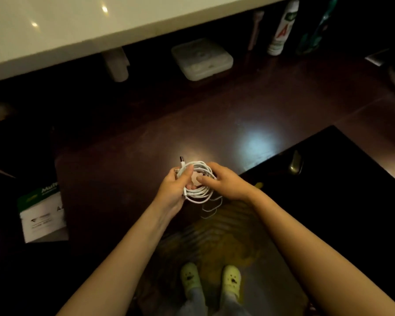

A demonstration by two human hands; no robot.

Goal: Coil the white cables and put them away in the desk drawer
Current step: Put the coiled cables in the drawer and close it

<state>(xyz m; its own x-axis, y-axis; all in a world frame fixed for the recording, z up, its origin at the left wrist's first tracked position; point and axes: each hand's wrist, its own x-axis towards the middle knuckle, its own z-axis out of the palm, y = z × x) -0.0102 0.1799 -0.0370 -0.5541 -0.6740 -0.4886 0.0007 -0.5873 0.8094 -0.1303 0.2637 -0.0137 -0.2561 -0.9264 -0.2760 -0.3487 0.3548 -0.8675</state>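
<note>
A white cable (200,192) is wound into a round coil of several loops, held over the near edge of a dark brown desk (192,124). My left hand (173,190) grips the coil's left side, thumb over the loops, and a USB plug (182,161) sticks up above it. My right hand (224,182) holds the right side, fingers on top of the loops. A thinner loose stretch of cable (211,208) hangs below the coil. At the right a dark open drawer (328,179) juts out, with a metal handle (295,165) showing by its far edge.
A translucent plastic box (202,59) lies at the back of the desk. A spray can (282,28) and a teal bottle (312,30) stand at the back right. A white shelf (78,26) overhangs the rear. A white-and-green carton (42,215) sits on the floor at the left.
</note>
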